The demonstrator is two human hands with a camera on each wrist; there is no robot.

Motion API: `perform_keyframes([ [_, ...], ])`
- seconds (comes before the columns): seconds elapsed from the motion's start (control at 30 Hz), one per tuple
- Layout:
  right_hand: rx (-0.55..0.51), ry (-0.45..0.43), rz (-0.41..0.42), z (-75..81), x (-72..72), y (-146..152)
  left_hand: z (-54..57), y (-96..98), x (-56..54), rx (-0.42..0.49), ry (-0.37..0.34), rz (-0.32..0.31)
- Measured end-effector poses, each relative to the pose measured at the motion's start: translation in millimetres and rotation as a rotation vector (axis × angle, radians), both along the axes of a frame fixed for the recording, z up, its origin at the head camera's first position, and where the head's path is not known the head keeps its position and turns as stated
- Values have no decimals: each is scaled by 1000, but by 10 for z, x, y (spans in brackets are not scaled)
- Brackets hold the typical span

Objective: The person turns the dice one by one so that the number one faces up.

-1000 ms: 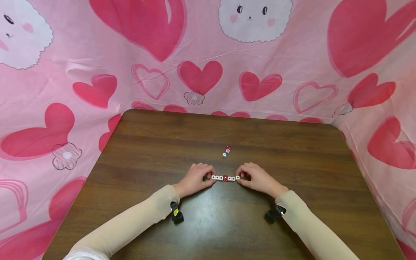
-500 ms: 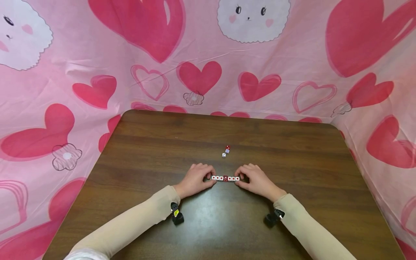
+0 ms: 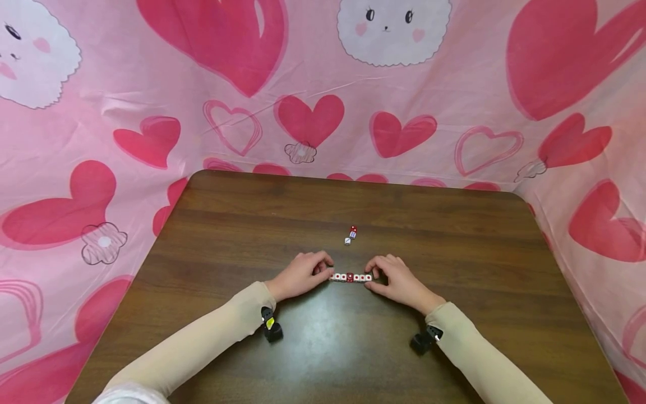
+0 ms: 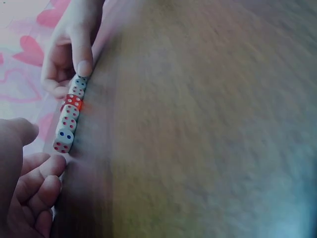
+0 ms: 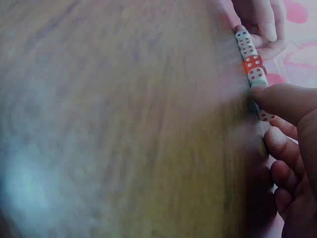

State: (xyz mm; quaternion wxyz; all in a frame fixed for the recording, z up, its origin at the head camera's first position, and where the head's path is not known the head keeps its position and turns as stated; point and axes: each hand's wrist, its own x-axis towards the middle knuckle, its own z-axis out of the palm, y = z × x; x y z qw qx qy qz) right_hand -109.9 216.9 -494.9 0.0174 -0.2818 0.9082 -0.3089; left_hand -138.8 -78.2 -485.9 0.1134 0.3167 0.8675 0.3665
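A straight row of dice (image 3: 356, 277), white with one red die (image 3: 350, 276) in the middle, lies across the table between both hands, red single pips facing up on the white ones. My left hand (image 3: 300, 275) is at the row's left end, its thumb lifted off the dice and its fingers loosely bent with nothing held. In the left wrist view its fingertips (image 4: 57, 163) lie just short of the end die (image 4: 62, 146). At the other end my right hand (image 3: 400, 282) pinches the last dice, its thumb (image 5: 285, 100) against their near side.
Behind the row, a red die (image 3: 353, 229) and two white dice, one (image 3: 353, 235) right against it and the other (image 3: 347, 241) slightly nearer, lie on the brown wooden table (image 3: 242, 224). A pink heart-printed cloth (image 3: 313, 62) hangs around the table's back and sides.
My right hand has moved slightly left, closing the small gap before the row's last die. My left hand has since loosened its pinch on the left end and drawn slightly back.
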Motion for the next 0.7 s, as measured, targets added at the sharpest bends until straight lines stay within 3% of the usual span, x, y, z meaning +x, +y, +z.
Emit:
perform_keyframes([
  [0.23,-25,38,9,-2,16,3,73,49,-92,-9,5,85],
  [0.43,-17,40,1,-11,19,-3,143,115,-254,-49,2,135],
  [0.7,-14,35,-14,-30,17,-5,129,279,-482,-83,-31,183],
])
